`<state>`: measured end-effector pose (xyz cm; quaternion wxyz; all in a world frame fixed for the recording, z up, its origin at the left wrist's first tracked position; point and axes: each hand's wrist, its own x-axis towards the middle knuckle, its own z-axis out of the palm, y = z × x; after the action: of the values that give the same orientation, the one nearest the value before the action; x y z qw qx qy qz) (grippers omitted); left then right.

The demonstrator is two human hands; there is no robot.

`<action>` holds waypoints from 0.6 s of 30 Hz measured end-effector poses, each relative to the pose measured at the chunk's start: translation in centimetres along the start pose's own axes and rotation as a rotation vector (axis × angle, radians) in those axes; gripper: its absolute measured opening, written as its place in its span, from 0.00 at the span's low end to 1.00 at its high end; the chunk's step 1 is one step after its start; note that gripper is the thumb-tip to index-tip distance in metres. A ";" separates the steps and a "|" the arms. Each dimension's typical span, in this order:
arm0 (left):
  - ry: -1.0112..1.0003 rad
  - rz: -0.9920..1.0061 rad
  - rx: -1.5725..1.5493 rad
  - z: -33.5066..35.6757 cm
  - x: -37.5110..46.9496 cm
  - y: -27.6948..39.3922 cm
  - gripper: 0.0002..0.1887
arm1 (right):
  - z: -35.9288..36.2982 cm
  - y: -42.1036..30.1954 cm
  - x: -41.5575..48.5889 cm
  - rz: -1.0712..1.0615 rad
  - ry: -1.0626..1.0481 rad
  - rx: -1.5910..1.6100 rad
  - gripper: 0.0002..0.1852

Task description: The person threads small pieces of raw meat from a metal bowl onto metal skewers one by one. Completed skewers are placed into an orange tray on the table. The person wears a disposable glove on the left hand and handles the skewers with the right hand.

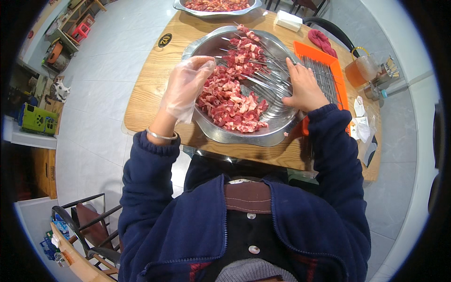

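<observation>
My left hand (190, 84), in a clear plastic glove, is raised over the left rim of a large steel basin (211, 135); its fingers curl together, and whether they pinch anything cannot be told. Loose chunks of raw meat (236, 109) fill the basin's near left part. Behind them lie metal skewers threaded with meat (246, 53), their bare shafts pointing right. My bare right hand (303, 84) spreads its thumb and fingers at the basin's right side, beside the shaft ends. Its palm is hidden. Bare metal skewers (322, 79) lie in an orange tray (338, 79) just right of it.
A second steel basin of meat (216, 13) stands at the table's far edge. Around the right side are a tissue pack (288, 21), a red cloth (322, 42), a pitcher of amber liquid (361, 70) and crumpled plastic (363, 128). A cat (60, 91) is at far left.
</observation>
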<state>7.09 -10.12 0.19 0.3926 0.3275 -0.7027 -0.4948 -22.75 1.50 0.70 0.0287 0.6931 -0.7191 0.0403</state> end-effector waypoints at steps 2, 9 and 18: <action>-0.018 0.006 0.304 -0.7 1.2 0.0 0.17 | 0.1 0.2 0.2 -0.029 0.006 -0.033 0.53; -0.162 0.113 0.532 -1.3 4.7 -0.5 0.16 | 0.7 0.7 0.1 -0.109 0.259 -0.171 0.47; -0.226 0.104 0.687 -0.9 5.5 -2.6 0.10 | 1.5 2.0 1.7 0.043 0.099 -0.204 0.21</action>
<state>5.49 -15.96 -0.90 0.2042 0.3476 -0.8825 -0.2421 -24.77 -0.27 -0.61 0.1336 0.6683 -0.7318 0.0019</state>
